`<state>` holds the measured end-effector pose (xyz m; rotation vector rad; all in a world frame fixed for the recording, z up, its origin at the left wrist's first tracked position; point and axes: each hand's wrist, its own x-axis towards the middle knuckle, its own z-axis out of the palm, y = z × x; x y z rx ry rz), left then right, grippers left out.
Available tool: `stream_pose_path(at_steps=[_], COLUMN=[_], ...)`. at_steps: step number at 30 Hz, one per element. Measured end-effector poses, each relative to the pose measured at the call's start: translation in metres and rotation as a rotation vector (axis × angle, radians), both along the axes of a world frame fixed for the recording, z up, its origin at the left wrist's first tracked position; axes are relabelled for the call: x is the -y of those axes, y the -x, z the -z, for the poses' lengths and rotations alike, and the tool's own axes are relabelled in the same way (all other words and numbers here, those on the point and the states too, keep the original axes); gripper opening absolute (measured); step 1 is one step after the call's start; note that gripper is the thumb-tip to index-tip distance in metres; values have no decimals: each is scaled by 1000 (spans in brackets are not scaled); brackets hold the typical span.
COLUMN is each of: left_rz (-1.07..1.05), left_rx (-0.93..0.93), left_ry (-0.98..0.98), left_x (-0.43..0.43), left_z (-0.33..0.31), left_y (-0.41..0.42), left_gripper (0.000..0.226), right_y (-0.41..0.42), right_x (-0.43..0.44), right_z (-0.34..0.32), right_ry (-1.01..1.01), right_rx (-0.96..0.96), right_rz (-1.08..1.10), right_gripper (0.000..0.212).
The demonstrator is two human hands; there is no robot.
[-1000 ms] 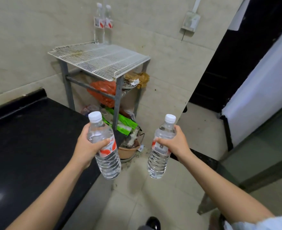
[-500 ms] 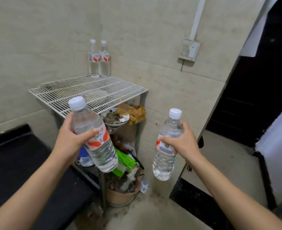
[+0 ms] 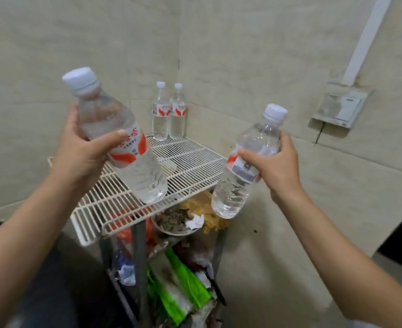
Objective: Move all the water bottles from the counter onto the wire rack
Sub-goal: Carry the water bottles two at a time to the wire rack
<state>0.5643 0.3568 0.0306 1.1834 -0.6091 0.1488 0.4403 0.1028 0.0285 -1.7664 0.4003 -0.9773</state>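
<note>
My left hand point(image 3: 86, 152) grips a clear water bottle point(image 3: 133, 171) with a white cap and red-and-white label, tilted over the front of the white wire rack point(image 3: 190, 166). My right hand point(image 3: 275, 166) holds a second, similar bottle point(image 3: 235, 188), tilted, in the air just off the rack's right edge. Two more water bottles point(image 3: 160, 114) point(image 3: 178, 114) stand upright side by side at the rack's back corner against the tiled wall.
Under the rack, a lower shelf holds a bowl of scraps point(image 3: 175, 221), a yellowish rag and an orange bag. Green packets point(image 3: 183, 285) and clutter lie below. A wall socket box point(image 3: 339, 107) hangs at right. The black counter's edge point(image 3: 60, 292) is at lower left.
I have come closer to the rack; both hands with their bottles have risen and moved forward, the left bottle now over the rack's front.
</note>
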Motion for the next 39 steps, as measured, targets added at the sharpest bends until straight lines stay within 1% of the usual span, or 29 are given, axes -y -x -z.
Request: stream_pose_path(at_steps=[3,5,9,12,13,15,16,17,19,20,24,27,29,31,34,37,39], left_rz=[-40,-47,-83,-126,-142,-152,-212,-260,-263,-296,-379,-424,-438,-436,-439,-436,-407], left_rx=[-49,-95,-147,-175,-177,-163,-164,-165,-175,-190,-217,-229,-234,-249,-258,-266,-277], left_ry=[-2,-15,-41,-84,-86,-112,-123,-132,-158,-163,-174,-197,-212,-227,-230,-232,-233], left_x=[27,42,67,76,75,73,76,77,74,72,81,97,108,119,135,155,168], left_z=[3,7,11,13,12,11,13,15,15,16,15,14,13,13,14,14,15], left_y=[-53,-83,-126,-148,-153,-154,-163,-172,-173,-175,-186,-195,-200,-206,-220,-237,-250], left_gripper=[50,50,53,64,65,58,55,55,64,67,64,68,60,57,57,65,74], right_y=[-63,-100,-164,-209,-223,-239,-262,-284,-306,-320,-373,-402,-417,-429,-441,-442,-438], right_x=[25,39,65,81,84,86,92,97,102,103,116,125,129,133,136,137,137], right_z=[-15,-18,-10,-5,-2,0,1,3,10,9,12,16,19,20,16,16,25], right_ry=[14,27,24,9,11,46,46,57,91,94,132,183,222,243,286,376,421], right_rx=[3,-4,-37,-84,-93,-100,-111,-130,-149,-154,-201,-231,-252,-271,-318,-329,-295], right_rz=[-6,-17,-11,-39,-42,-35,-78,-106,-97,-114,-165,-185,-190,-195,-214,-246,-226], right_gripper=[63,66,62,63,65,66,67,67,68,68,64,65,73,78,74,68,71])
